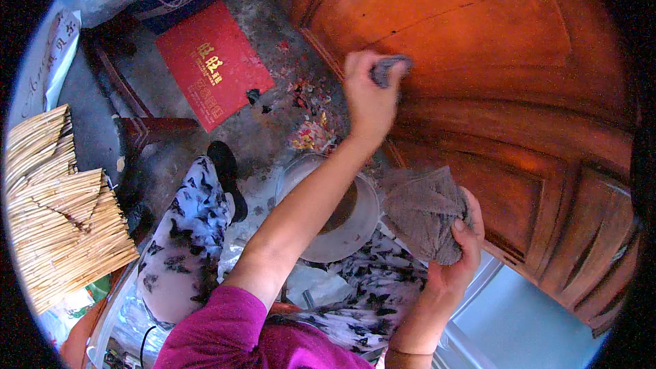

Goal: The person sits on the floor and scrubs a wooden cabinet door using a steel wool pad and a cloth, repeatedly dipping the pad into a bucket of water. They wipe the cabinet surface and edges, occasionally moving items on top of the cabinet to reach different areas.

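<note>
Left hand (369, 96): fingers grasp a dark grey pad (388, 72) at the wooden panel (458, 24), far right; blur hides whether the two touch. Right hand (469, 236), nearer: fingers grip a crumpled, gauzy grey-brown cloth (425, 213). Caution: grit in the pad could scratch the smooth orange-brown wood, moulded in raised curves. A slack grip could drop the cloth into the round pale bucket (321, 251) just left.
</note>
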